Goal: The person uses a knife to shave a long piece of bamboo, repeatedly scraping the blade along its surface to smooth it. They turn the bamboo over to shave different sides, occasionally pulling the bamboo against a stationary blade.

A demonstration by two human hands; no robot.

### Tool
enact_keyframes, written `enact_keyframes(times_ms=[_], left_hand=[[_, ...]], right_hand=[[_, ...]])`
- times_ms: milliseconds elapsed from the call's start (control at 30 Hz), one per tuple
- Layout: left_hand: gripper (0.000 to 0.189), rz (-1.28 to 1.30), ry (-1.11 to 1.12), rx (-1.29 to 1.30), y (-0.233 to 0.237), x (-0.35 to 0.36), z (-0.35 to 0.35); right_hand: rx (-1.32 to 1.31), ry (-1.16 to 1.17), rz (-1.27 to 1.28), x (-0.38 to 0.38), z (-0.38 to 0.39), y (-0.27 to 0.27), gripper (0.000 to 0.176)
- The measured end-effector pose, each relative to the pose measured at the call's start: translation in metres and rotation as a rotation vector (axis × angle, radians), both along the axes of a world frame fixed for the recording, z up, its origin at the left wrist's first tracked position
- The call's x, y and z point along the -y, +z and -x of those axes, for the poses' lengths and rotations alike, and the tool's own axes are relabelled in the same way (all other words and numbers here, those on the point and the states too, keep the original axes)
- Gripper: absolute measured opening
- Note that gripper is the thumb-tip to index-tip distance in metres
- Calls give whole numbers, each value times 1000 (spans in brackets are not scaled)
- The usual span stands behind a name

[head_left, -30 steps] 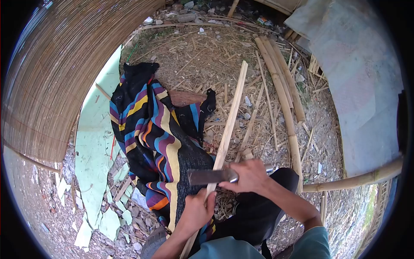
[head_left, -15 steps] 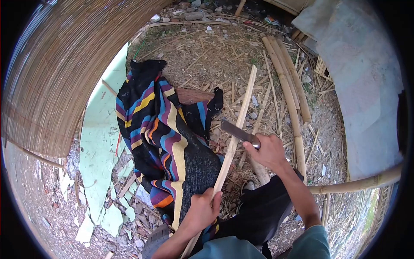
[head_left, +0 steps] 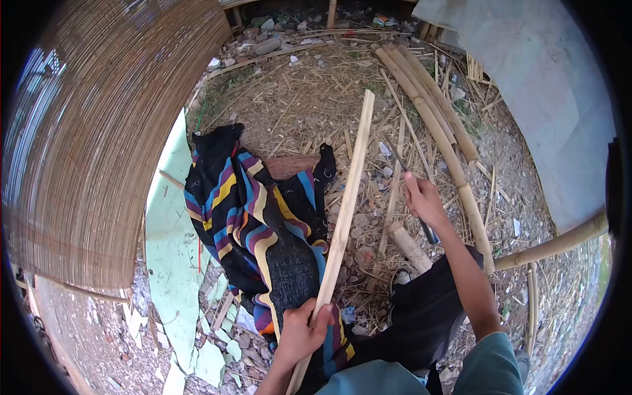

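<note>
A long pale split-bamboo strip (head_left: 349,204) slants up and away from my lap. My left hand (head_left: 304,332) is wrapped round its lower part, thumb on top. To the right, my right hand (head_left: 424,203) grips a knife (head_left: 430,233); its blade is seen nearly edge-on, pointing forward and left, apart from the strip. Beneath the strip, a striped cloth (head_left: 289,263) in black, yellow, blue and purple lies bunched over my left side. A reddish-brown block (head_left: 289,166) shows from under the cloth's far part.
Bamboo poles (head_left: 454,161) lie on the ground at right, and a short bamboo piece (head_left: 409,247) rests near my knee. A slatted blind (head_left: 112,131) stands at left beside a pale green sheet (head_left: 168,263). A grey sheet (head_left: 540,112) hangs at right. Shavings and rubble cover the ground.
My right hand has moved right and up, taking the knife off the strip and turning its blade edge-on. The strip stands a little more upright. The camera view has shifted.
</note>
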State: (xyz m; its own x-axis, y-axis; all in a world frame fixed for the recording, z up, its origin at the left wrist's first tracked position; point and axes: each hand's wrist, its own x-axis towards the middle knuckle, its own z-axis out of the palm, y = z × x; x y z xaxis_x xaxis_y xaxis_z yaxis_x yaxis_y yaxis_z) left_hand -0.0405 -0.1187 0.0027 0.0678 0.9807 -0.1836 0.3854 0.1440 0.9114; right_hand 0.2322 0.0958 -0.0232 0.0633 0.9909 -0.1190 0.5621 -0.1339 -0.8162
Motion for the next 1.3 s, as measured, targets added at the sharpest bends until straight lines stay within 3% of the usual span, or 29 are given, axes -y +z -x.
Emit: enact_keyframes(times_ms=[33,100,133,200,300,500,600,700,767,833,900,967,1033,1067,1200,1300], left_hand=[[19,118,28,95,2,-2,1],[23,100,14,146,11,-2,-1],[23,102,-3,225,14,-2,-3],[23,111,-43,363,20,0,-8],[17,68,-67,323,30,-1,-22],[17,58,-139,283,33,-10,-36],[19,92,-128,282,25,-22,-37],[25,-111,-490,-8,19,-51,-32],[29,-63,-624,-108,21,-69,-39],[38,62,-466,337,-2,-77,-53],[60,191,-458,601,-12,-91,-64],[59,392,-484,766,-10,-96,-62],[55,532,-308,910,-14,-94,-55],[54,476,-237,927,-11,-91,-55],[40,482,-61,1214,-15,-90,-50],[31,435,-35,1088,-20,-89,-51]], right_hand=[[-12,-11,-10,7,-2,1,67],[-657,-45,169,29,4,9,57],[-779,-75,159,36,12,14,48],[-850,-48,158,46,19,19,45],[-952,5,148,55,20,30,38],[-837,146,93,64,7,33,38],[-989,177,95,70,6,38,39],[-1122,163,113,74,11,43,29],[-1108,91,211,73,14,39,20],[-1091,98,229,73,16,39,22],[-937,215,138,71,19,31,24],[-787,225,136,71,22,30,26],[-287,224,-346,71,26,33,36],[-98,223,-352,70,23,32,47],[165,434,-383,80,27,35,53],[412,554,-485,85,37,38,54]])
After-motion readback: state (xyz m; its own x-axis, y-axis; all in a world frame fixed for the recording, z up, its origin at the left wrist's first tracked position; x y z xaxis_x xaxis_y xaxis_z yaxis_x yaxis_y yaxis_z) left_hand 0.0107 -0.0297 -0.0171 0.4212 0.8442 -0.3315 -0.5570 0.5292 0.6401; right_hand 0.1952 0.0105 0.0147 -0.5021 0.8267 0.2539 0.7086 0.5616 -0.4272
